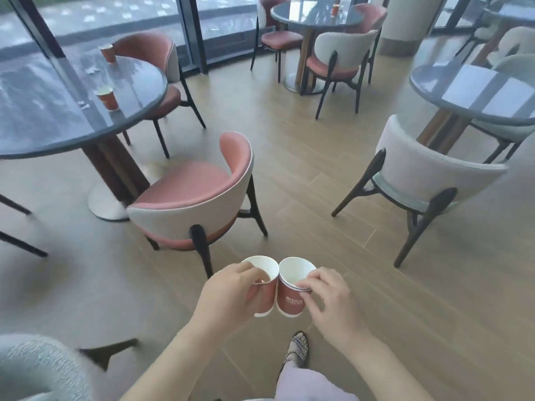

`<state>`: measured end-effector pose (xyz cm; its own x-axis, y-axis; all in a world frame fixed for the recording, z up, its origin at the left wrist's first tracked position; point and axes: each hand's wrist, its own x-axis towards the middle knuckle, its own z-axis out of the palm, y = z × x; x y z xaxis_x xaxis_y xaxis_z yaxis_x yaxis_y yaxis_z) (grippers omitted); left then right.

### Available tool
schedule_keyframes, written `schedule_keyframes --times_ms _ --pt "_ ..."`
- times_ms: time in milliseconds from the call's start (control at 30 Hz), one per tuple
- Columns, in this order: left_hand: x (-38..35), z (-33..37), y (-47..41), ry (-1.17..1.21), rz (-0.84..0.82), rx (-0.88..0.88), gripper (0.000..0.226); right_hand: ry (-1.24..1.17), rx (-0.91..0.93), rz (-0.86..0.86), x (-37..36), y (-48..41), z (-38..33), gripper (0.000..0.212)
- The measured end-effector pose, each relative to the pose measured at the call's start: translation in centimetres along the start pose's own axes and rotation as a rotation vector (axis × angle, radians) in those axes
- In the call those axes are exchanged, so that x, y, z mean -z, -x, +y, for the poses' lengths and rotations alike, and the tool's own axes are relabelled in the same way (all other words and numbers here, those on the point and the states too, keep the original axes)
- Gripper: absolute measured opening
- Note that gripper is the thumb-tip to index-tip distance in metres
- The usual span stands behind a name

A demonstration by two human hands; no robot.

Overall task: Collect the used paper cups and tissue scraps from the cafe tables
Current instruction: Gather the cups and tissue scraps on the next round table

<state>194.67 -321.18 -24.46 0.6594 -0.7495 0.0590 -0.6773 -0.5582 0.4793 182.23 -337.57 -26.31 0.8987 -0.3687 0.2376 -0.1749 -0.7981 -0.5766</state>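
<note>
One cup (267, 292) is gripped by the left hand (228, 287), another cup (290, 301) pinched by the right hand (333, 296). Two table cups (107, 99) and tissue scraps (91, 70) are left on the round table (43, 125).

Ahead of you stands a pink-seated chair (185, 192); a white-backed chair (425, 172) sits well right, both on wood-plank floor (304, 169).
</note>
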Motion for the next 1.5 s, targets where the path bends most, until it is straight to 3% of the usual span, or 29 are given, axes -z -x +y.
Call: schedule_keyframes --times_ms 433,733,933,1100,1233,1500 --pt "-3.0 8.4 -28.9 0.089 -0.035 -0.157 0.016 0.097 -0.019 0.091 8.5 -20.0 17.9 0.017" --pt "-5.5 5.9 -48.1 0.15 -0.044 -0.157 0.014 0.146 -0.06 0.098 8.9 -36.5 26.5 0.013" --pt "-2.9 2.7 -62.5 0.139 -0.003 -0.177 0.008 0.125 -0.045 0.097 9.8 -51.4 29.8 0.014" --pt "-1.4 -1.1 -70.5 0.142 0.055 -0.118 0.002 0.097 0.0 0.084 8.1 -61.1 31.6 0.016" --pt "-0.6 -4.0 -74.8 0.117 0.153 -0.034 0.017 0.044 0.086 0.022 6.1 -67.7 32.4 0.017" --pt "0.8 -9.9 -85.2 0.088 0.259 0.202 0.006 -0.047 0.255 -0.102 2.4 -84.1 35.1 0.019"
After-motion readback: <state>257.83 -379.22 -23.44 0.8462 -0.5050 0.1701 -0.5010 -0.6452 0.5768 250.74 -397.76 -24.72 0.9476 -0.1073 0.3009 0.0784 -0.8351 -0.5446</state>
